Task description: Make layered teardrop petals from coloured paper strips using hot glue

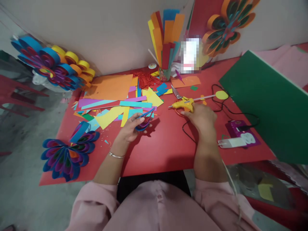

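Above the red table [158,150], my left hand [132,126] is closed on a nested paper loop [145,123] of blue and purple strips. My right hand [204,117] is wrapped round the handle of a yellow glue gun [184,103], its nozzle pointing left and a glue stick [204,97] coming out of its back. Scissors [176,92] lie just behind the gun, partly hidden by it. A half-round paper flower [69,154] of blue, purple and green loops rests on the table's left front.
Coloured paper strips [136,104] and orange sheets [110,86] cover the back left. A cup [165,74] of strips stands by the wall. At right are a green board [269,106], a purple power socket [243,130] and black cable [231,110]. Finished paper flowers [48,64] stand at far left.
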`<state>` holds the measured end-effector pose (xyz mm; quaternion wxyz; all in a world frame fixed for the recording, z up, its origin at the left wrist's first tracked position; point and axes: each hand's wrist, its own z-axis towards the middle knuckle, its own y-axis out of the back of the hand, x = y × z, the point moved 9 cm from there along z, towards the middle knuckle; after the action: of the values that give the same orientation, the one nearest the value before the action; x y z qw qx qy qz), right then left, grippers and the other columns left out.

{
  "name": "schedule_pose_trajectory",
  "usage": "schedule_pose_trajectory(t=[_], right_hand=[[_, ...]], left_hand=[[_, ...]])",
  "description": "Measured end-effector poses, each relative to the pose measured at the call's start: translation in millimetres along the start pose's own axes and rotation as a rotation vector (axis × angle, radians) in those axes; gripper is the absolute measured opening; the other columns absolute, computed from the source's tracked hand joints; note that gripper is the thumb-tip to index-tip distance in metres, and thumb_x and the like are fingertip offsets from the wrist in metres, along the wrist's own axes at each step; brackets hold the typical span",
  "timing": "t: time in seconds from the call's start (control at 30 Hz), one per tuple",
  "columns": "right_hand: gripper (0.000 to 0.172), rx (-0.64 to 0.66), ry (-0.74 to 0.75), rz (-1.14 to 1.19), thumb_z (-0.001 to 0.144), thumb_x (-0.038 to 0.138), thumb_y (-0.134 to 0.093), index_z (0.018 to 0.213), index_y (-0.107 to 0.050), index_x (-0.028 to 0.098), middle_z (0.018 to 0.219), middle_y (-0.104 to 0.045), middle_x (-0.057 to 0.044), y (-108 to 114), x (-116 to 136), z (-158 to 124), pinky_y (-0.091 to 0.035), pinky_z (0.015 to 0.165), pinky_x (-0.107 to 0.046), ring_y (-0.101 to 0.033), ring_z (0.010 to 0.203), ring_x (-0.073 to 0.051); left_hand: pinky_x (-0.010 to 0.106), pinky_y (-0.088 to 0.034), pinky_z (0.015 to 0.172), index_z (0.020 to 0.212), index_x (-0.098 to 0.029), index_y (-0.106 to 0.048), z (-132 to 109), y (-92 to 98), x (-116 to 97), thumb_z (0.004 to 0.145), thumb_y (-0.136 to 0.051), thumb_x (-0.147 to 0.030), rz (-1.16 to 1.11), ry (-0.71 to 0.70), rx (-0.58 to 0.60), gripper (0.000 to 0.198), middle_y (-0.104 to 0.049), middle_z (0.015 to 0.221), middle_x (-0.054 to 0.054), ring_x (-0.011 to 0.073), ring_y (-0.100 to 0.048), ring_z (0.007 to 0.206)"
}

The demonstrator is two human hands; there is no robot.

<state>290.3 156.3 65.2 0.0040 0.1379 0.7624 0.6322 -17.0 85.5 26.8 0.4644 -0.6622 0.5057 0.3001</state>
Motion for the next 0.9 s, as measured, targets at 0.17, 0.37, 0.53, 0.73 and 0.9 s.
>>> schedule_pose_trajectory(t=[0.17,0.37,0.53,0.73,0.9], right_hand=[[0.050,0.033,0.014,-0.042,0.099,0.054,-0.075,0.134,-0.076,0.018,0.127,-0.080,-0.021,-1.8,1.3,-1.6,-0.057,0.089,-0.045,-0.073,0.124,-0.041],[0.037,-0.062,0.033,0.003,0.104,0.039,-0.066,0.130,-0.078,0.017,0.125,-0.078,-0.023,-0.5,0.5,-2.1,-0.055,0.085,-0.043,-0.073,0.117,-0.038],[0.032,-0.245,0.070,0.183,0.097,0.027,-0.062,0.125,-0.075,0.019,0.124,-0.076,-0.021,9.3,3.8,-4.3,-0.052,0.083,-0.044,-0.072,0.107,-0.037],[0.028,-0.391,0.149,0.687,0.090,0.041,-0.070,0.111,-0.065,0.023,0.096,-0.073,-0.008,15.8,8.1,-3.7,-0.052,0.073,-0.041,-0.070,0.084,-0.029],[0.021,-0.172,0.339,0.992,0.078,0.038,-0.070,0.092,-0.059,0.027,0.077,-0.062,0.003,1.1,29.5,-4.4,-0.047,0.060,-0.033,-0.060,0.066,-0.019]], left_hand=[[0.024,-0.052,0.048,0.123,-0.023,-0.064,2.9,-4.2,6.9,0.076,-0.090,-0.046,-0.044,0.041,0.054,0.058,-0.082,0.123,0.011,0.0236,-0.081,0.083],[0.028,-0.054,0.053,0.140,-0.024,-0.065,5.5,-2.9,8.3,0.080,-0.080,-0.043,-0.051,0.029,0.104,0.064,-0.075,0.144,0.016,0.0267,-0.081,0.095],[0.025,-0.056,0.054,0.129,-0.019,-0.070,2.7,-5.7,7.5,0.089,-0.078,-0.042,-0.262,0.055,0.071,0.047,-0.077,0.137,0.017,0.0251,-0.080,0.093],[0.026,-0.059,0.056,0.120,-0.017,-0.072,5.5,-2.5,10.8,0.094,-0.076,-0.030,-0.404,0.064,-0.069,0.029,-0.084,0.108,0.010,0.0232,-0.082,0.084],[0.026,-0.064,0.063,0.109,-0.015,-0.073,7.3,-3.0,14.9,0.085,-0.081,-0.022,-0.387,0.063,-0.065,0.026,-0.084,0.098,0.008,0.0207,-0.082,0.083]])
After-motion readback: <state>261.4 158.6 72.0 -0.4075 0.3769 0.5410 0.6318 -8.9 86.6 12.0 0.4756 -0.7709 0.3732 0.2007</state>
